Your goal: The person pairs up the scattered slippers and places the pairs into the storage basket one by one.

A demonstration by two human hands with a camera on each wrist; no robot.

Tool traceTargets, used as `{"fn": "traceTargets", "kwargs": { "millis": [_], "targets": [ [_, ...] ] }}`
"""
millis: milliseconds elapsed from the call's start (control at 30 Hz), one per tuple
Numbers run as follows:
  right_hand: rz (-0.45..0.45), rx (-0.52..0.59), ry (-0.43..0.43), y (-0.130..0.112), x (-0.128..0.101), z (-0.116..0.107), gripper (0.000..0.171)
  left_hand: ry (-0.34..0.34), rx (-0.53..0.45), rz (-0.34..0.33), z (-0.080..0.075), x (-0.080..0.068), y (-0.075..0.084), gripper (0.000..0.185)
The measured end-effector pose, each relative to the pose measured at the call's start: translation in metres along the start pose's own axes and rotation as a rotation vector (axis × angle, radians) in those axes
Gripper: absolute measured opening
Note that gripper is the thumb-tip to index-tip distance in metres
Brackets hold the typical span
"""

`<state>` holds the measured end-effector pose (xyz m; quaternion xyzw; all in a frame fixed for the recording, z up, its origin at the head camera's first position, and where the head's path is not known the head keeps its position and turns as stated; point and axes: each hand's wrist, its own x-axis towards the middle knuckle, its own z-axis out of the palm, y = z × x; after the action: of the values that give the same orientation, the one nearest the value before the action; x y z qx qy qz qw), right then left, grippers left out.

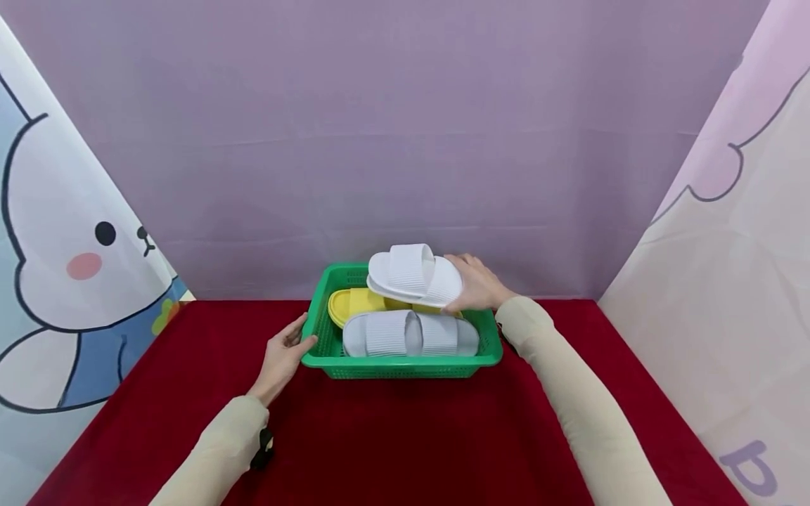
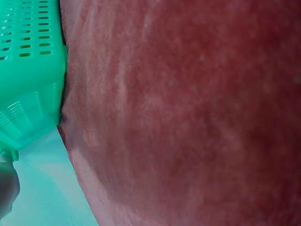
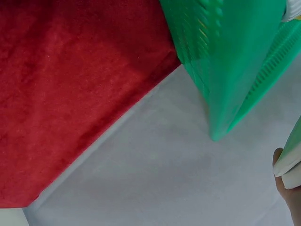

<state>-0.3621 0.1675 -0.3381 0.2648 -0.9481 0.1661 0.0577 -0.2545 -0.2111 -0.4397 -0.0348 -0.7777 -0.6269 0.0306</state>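
My right hand [image 1: 476, 282] grips the right end of a pair of white slippers [image 1: 395, 274] with ribbed straps, held tilted over the back of a green plastic basket [image 1: 401, 362]. Two stacked white ends of the slippers [image 3: 292, 175] show beside my fingers at the right wrist view's edge. In the basket, a second white pair [image 1: 387, 334] lies along the front, and yellow slippers [image 1: 339, 306] lie behind it, partly hidden. My left hand [image 1: 283, 357] holds the basket's left rim, thumb over the edge.
The basket stands on a red cloth-covered table [image 1: 392, 436], near its back edge. A plain lilac curtain [image 1: 392, 140] hangs behind. Printed sheets, one with a cartoon animal [image 1: 63, 232], flank the table on both sides.
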Motion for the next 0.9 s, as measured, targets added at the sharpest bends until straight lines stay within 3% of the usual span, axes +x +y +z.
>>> {"fn": "traceTargets", "kwargs": {
  "millis": [367,600,900],
  "targets": [
    [-0.022,-0.075,-0.067,0.004,0.005,0.005,0.107,-0.008,0.015,0.0,-0.001,-0.001,0.001,0.067],
    [0.125,0.041,-0.096,0.005,-0.001,0.008,0.102,-0.001,0.006,0.012,-0.001,0.0,0.002,0.065],
    [0.15,0.145,-0.044,0.004,-0.005,0.009,0.094,0.013,0.011,0.012,-0.002,0.002,0.001,0.065]
  ]
}}
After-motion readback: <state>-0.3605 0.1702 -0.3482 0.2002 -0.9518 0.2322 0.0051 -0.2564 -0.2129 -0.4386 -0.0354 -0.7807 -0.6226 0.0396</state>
